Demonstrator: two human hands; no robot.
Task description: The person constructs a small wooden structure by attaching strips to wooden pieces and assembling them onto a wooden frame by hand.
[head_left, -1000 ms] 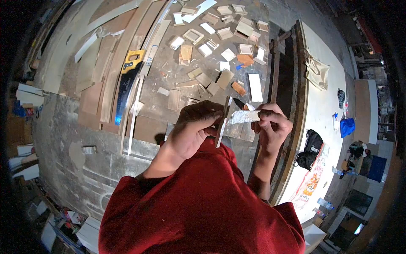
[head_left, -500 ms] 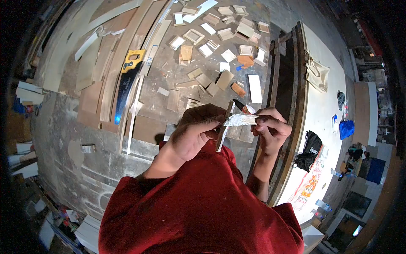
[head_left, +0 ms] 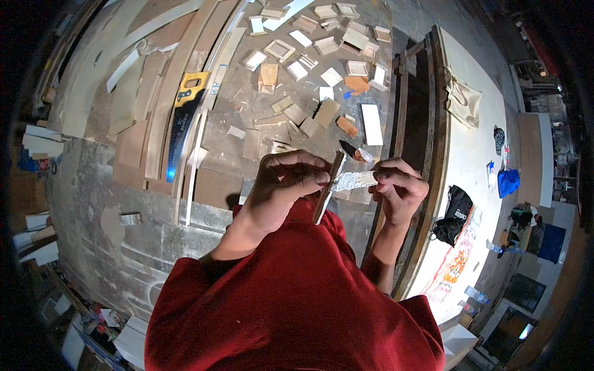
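Between my hands are two small wooden pieces meeting in a T shape. My left hand [head_left: 286, 185] grips the narrow wood strip [head_left: 322, 201], which stands edge-on. My right hand [head_left: 402, 188] pinches the far end of a flat wood piece [head_left: 355, 180], whose face looks rough and whitish. The inner end of that flat piece touches the strip; I cannot tell whether they are joined. Just beyond the right fingers, a dark-bladed tool with a pale handle [head_left: 359, 153] lies on the work surface.
Several small wooden frames and offcuts [head_left: 279, 51] lie scattered ahead. A yellow-handled handsaw [head_left: 184, 114] rests on long boards at the left. A roll of tape [head_left: 130, 218] sits nearer me. On the right, a white-topped table [head_left: 458, 161] carries a cloth bag [head_left: 463, 102] and a black pouch [head_left: 453, 216].
The strip has tilted slightly, and my left fingers have shifted up along it. The dark-bladed tool shows more fully beyond the hands. The view has moved a little.
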